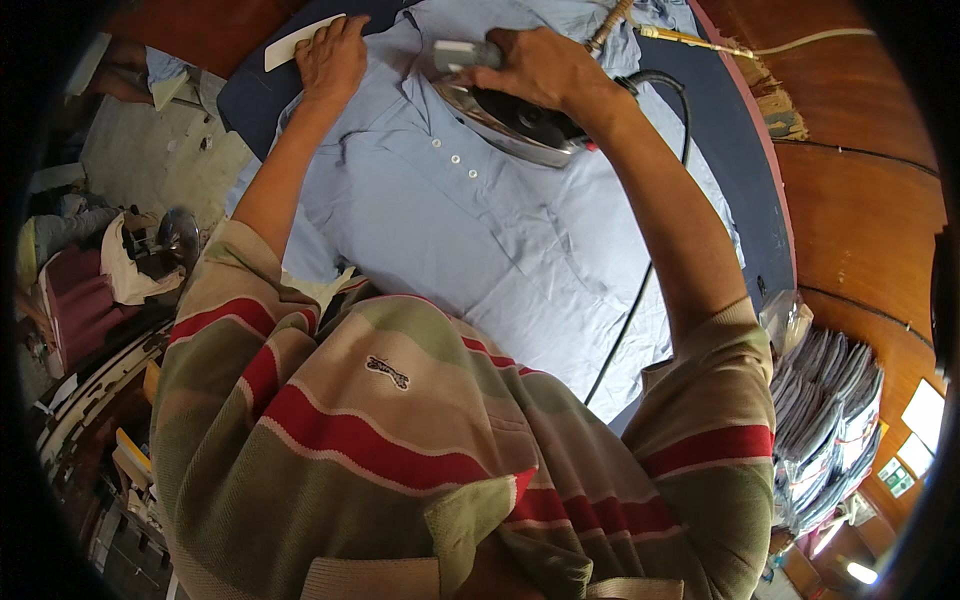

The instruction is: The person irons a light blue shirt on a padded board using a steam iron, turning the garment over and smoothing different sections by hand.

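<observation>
Both hands are busy at the far end of the light-blue shirt [400, 220], which lies spread over the dark board [745, 180] in front of me, as my head view shows. My right hand [545, 68] is closed around the handle of the iron [520, 128], its metal plate lying over the cloth. My left hand [332, 62] is partly open, fingers spread over a flat white piece [290, 47]; I cannot tell whether it grips that piece or only presses on it. The iron's nose points roughly toward my left side, so an overshoot could bring hot metal to my left fingers. Its edge sits near the white buttons [455, 160], and a careless swing might catch or mark one. Small wrinkles run through the shirt below the buttons; pressing over slack cloth would likely set them as creases. Lingering in one spot could scorch the fabric. The black cord [688, 120] loops by my right forearm and seems to reappear lower across the shirt, where a pull could drag smooth cloth out of place.
</observation>
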A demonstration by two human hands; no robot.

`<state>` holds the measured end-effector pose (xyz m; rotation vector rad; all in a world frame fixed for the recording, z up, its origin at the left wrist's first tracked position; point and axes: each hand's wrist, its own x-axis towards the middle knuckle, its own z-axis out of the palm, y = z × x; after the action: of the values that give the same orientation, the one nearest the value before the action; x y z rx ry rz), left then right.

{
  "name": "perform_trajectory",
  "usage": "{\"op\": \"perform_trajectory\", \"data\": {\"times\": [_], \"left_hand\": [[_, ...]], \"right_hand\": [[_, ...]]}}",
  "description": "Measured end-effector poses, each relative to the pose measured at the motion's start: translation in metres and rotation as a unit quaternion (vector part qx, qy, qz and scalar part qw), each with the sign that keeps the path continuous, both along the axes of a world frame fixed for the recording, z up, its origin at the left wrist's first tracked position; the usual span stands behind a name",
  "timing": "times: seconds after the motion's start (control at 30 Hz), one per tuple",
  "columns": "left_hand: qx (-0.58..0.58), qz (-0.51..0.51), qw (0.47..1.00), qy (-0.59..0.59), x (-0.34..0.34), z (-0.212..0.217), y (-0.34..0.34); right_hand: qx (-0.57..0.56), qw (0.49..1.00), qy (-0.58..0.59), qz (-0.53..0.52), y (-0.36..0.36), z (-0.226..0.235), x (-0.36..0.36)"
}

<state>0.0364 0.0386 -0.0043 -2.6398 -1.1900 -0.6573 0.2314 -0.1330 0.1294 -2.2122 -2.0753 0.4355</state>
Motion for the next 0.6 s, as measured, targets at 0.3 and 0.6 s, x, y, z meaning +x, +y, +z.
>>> {"op": "perform_trajectory", "data": {"times": [0.3, 0.6], "left_hand": [[-0.096, 0.057, 0.994, 0.023, 0.087, 0.04, -0.009], [-0.165, -0.119, 0.975, 0.094, 0.084, 0.018, 0.054]], "right_hand": [[-0.041, 0.997, 0.058, 0.021, -0.179, 0.009, 0.02], [0.035, 0.941, 0.0, -0.335, -0.168, 0.003, 0.086]]}}
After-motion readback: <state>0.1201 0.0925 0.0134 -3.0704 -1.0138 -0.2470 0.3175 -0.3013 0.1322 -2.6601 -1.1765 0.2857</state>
